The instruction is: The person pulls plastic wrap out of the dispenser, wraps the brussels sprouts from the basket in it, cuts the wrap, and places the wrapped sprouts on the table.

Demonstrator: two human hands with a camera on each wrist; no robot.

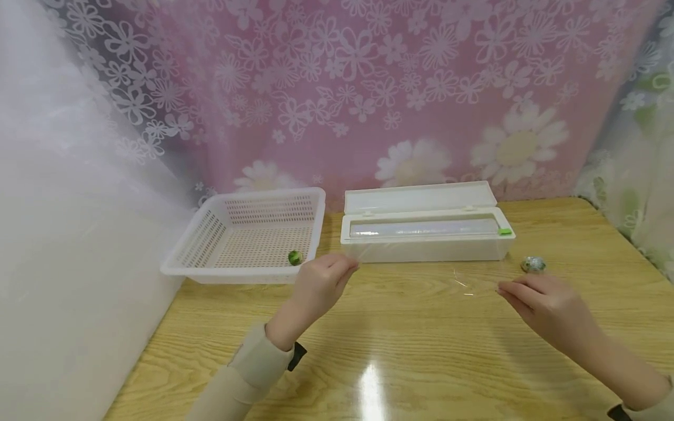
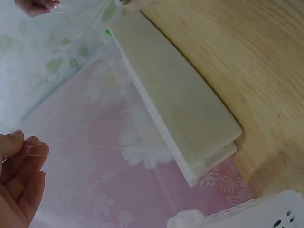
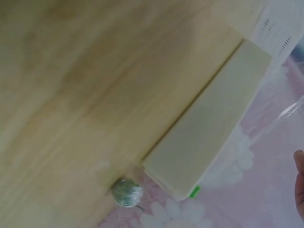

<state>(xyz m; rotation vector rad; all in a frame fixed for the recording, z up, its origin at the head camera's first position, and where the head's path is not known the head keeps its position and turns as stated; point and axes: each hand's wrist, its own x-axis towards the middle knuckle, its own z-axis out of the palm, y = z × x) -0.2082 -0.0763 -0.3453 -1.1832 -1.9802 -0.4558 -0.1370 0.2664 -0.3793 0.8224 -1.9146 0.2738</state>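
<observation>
Both hands are raised in front of a white cling film box (image 1: 426,251), with a sheet of clear cling film (image 1: 462,285) between them that shows mostly by its glints. My left hand (image 1: 318,286) pinches the film's left edge between thumb and fingers, near the basket's front right corner. On the other side, the right hand (image 1: 553,307) pinches the film's right edge. The box lid (image 1: 421,199) is flipped back, and a film roll (image 1: 426,228) lies inside. A green slider (image 1: 505,231) sits at the box's right end.
At the left stands a white perforated basket (image 1: 242,272) holding a small round green vegetable (image 1: 295,257). A film-wrapped green ball (image 1: 533,264) rests on the wooden table (image 1: 421,351), right of the box. A pink flowered curtain (image 1: 337,117) hangs behind.
</observation>
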